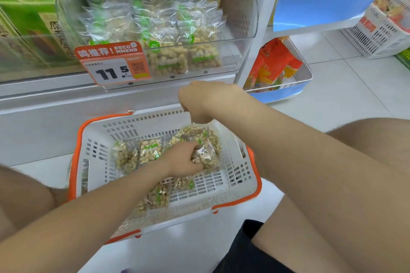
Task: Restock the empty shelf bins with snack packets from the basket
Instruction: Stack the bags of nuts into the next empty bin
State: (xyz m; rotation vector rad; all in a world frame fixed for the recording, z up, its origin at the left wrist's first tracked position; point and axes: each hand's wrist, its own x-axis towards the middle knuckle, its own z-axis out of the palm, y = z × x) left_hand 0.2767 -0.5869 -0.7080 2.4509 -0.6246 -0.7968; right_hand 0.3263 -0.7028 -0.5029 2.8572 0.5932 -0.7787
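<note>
Above basket (224,186), full clear bin (241,29), price tag (115,64), R hand (199,99) between.

Lighting is bright, even and diffuse, apparently from overhead, leaving only faint soft shadows on the pale floor (346,86) and inside the basket (224,186). White glare streaks the clear shelf bin (241,35) and the wrappers of the snack packets (168,60) in the upper centre. Wide-angle distortion bows the shelving toward the frame edges; the green boxes (26,20) at upper left are smeared, the raised right hand (206,99) is soft-edged, and detail is sharpest at centre.
</note>
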